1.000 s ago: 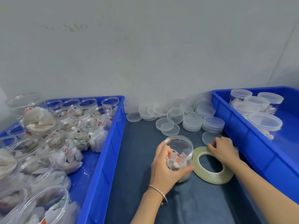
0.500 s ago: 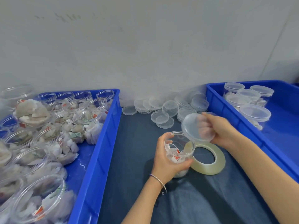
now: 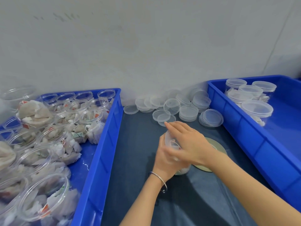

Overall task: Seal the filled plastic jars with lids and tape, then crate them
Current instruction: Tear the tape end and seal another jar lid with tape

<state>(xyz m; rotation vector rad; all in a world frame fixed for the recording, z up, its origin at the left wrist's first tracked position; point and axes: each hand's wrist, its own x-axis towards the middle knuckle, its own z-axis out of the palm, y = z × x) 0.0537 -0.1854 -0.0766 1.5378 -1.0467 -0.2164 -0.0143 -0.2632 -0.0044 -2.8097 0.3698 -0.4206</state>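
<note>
On the dark blue cloth-covered surface (image 3: 138, 144), my left hand (image 3: 164, 159) grips the clear plastic jar (image 3: 172, 145); my right hand (image 3: 190, 141), fingers straight and together, presses its transparent lid (image 3: 167, 137).

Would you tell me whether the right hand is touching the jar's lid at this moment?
Touching. The head view shows the right hand lying flat, fingers straight, over the lid on the jar, which the left hand grips.

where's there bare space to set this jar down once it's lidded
The near half of the right blue plastic crate floor is bare, in front of its five lidded jars. Bare dark cloth lies between the left blue crate and the hands. Crowded: the left crate's open filled jars, and the loose clear lids along the wall.
</note>
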